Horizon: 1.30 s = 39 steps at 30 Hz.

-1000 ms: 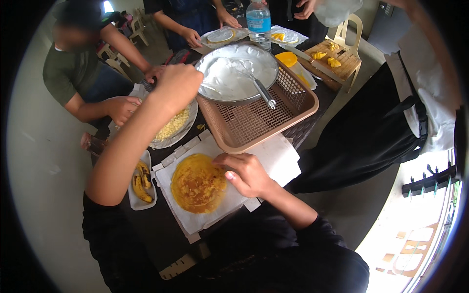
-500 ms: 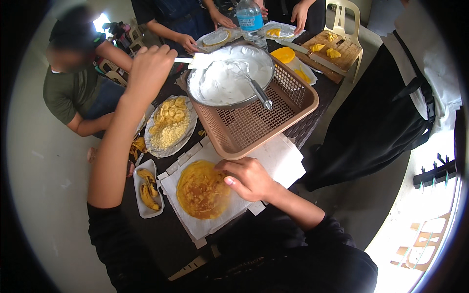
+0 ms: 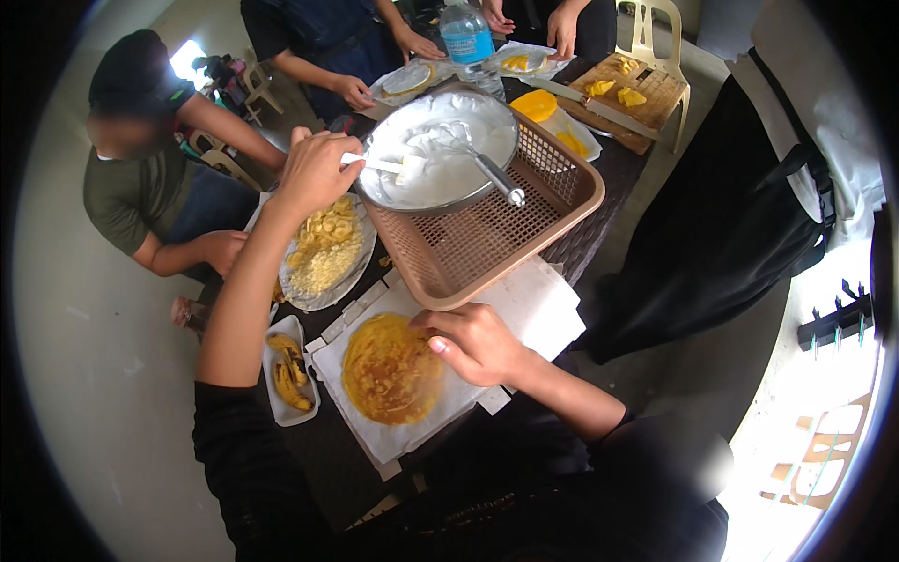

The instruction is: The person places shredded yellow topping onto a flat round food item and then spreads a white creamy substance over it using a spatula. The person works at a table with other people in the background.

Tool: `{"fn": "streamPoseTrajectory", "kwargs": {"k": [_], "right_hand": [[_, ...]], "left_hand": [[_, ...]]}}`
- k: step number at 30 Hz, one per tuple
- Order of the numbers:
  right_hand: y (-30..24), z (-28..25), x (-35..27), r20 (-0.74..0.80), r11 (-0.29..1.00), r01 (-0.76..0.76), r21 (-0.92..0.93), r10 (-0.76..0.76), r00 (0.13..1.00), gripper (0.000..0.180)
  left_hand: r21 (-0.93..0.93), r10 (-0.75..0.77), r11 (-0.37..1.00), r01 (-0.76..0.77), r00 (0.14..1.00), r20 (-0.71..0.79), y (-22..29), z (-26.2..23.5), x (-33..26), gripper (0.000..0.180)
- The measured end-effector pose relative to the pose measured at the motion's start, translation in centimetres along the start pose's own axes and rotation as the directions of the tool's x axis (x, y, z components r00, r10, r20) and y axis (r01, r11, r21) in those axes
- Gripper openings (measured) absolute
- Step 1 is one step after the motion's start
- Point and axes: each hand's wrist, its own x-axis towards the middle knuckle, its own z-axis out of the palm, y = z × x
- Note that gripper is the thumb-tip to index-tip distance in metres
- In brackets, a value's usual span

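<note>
Though round, blotchy pancake (image 3: 390,375) (yellow-edged).

Whisk (image 3: 496,177) as obstacle across bowl (image 3: 438,208)

Pancake (image 3: 389,367) — mottled golden-brown, cream (image 3: 445,178) — white

Near the left edge of the table (image 3: 592,229) we saw a white tray (image 3: 292,419) with brown-spotted bananas (image 3: 289,382) in it. Farther along that same edge we had a plate (image 3: 364,248) of yellow slices (image 3: 330,225) and finely chopped pale bits (image 3: 323,268). A clear bottle (image 3: 468,42) with a blue label stood by the far edge. Toward the far right corner we found a wooden board (image 3: 660,89) bearing yellow chunks (image 3: 631,96). Past that corner we noticed a cream plastic chair (image 3: 648,33); at the left edge, a person in an olive shirt (image 3: 131,192).
</note>
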Motion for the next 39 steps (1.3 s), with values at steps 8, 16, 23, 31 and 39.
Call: {"fn": "streamPoseTrajectory", "kwargs": {"k": [8, 16, 23, 31, 39], "right_hand": [[-0.2, -0.2, 0.0, 0.000, 0.999, -0.012, -0.033, 0.012, 1.000, 0.034], [-0.3, -0.1, 0.0, -0.002, 1.000, -0.012, -0.005, 0.012, 1.000, 0.033], [-0.1, -0.1, 0.0, -0.006, 1.000, -0.009, -0.003, 0.009, 1.000, 0.033], [-0.1, -0.3, -0.1, -0.011, 1.000, 0.017, 0.026, -0.017, 1.000, 0.033], [-0.1, -0.5, -0.2, 0.053, 1.000, 0.028, -0.006, -0.027, 0.998, 0.066]], "left_hand": [[-0.283, -0.149, 0.942, 0.183, 0.979, 0.137, 0.2, 2.3, 0.5, 0.027], [-0.592, -0.126, 0.785, 0.182, 0.983, 0.135, 1.7, 3.5, -0.6, 0.025], [-0.702, -0.166, 0.650, 0.292, 0.955, 0.244, 1.8, 2.5, -1.3, 0.020], [-0.846, -0.288, 0.468, 0.255, 0.949, 0.126, 1.8, 1.4, -3.8, 0.025], [-0.856, -0.523, 0.321, 0.405, 0.829, 0.196, 2.2, 0.3, -10.2, 0.025]]}}
